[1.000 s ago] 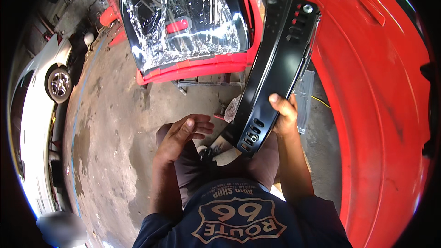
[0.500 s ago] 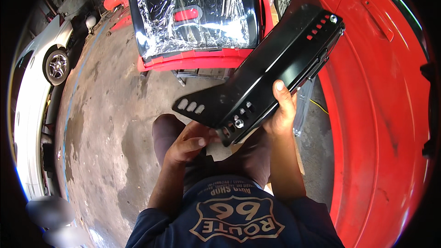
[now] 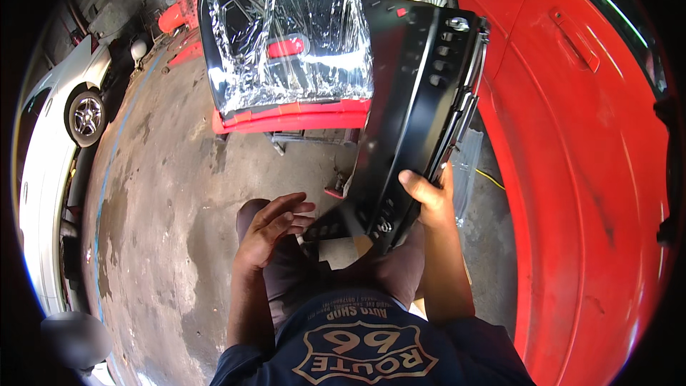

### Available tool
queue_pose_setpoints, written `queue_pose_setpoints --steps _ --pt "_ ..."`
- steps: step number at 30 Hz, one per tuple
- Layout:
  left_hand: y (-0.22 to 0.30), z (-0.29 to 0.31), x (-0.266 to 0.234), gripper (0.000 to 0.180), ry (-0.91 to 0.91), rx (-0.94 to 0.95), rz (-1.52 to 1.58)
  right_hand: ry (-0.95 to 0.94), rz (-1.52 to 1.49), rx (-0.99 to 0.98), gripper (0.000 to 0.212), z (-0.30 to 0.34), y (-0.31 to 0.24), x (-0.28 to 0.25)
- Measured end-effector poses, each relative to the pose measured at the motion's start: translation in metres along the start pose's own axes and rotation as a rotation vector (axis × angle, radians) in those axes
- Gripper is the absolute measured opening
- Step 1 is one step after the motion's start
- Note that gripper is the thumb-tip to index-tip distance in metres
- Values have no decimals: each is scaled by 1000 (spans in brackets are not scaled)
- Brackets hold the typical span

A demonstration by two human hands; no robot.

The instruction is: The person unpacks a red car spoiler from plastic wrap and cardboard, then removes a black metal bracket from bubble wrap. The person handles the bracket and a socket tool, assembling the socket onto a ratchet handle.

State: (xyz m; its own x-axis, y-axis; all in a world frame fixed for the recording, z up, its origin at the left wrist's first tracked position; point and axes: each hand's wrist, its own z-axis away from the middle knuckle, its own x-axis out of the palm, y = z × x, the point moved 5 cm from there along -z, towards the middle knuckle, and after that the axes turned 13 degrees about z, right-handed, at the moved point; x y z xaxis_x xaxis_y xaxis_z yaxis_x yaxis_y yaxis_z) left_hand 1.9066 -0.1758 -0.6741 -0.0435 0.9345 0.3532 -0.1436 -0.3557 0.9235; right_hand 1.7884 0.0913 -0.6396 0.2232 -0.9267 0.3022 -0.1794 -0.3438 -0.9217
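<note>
A long black metal bracket (image 3: 400, 129) with slots, holes and bolts along its edges stands tilted in front of me, its upper end leaning slightly right. My right hand (image 3: 434, 204) grips its right edge near the lower end, thumb on the broad face. Silvery rods or rails run along that right edge. To the left of the bracket's slotted lower end, my left hand (image 3: 270, 230) hovers with fingers apart and nothing in it. Both hands are above my lap.
Ahead lies a black and red piece wrapped in clear plastic (image 3: 286, 78), partly behind the bracket. A red car (image 3: 564, 193) fills the right side. A white car (image 3: 53, 150) stands at the left, beyond a blue line on the concrete floor (image 3: 171, 164).
The bracket has swung more upright, its top moving left and its lower end dropping slightly. My left hand has come off its lower end, moving left with fingers spreading.
</note>
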Motion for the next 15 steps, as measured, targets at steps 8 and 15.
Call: queue_pose_setpoints --steps 8,15 --pt "20 -2 3 37 111 164 -147 18 435 -124 40 -4 -24 9" --pt "39 -15 115 49 -184 318 -45 189 573 -163 42 9 -22 34"
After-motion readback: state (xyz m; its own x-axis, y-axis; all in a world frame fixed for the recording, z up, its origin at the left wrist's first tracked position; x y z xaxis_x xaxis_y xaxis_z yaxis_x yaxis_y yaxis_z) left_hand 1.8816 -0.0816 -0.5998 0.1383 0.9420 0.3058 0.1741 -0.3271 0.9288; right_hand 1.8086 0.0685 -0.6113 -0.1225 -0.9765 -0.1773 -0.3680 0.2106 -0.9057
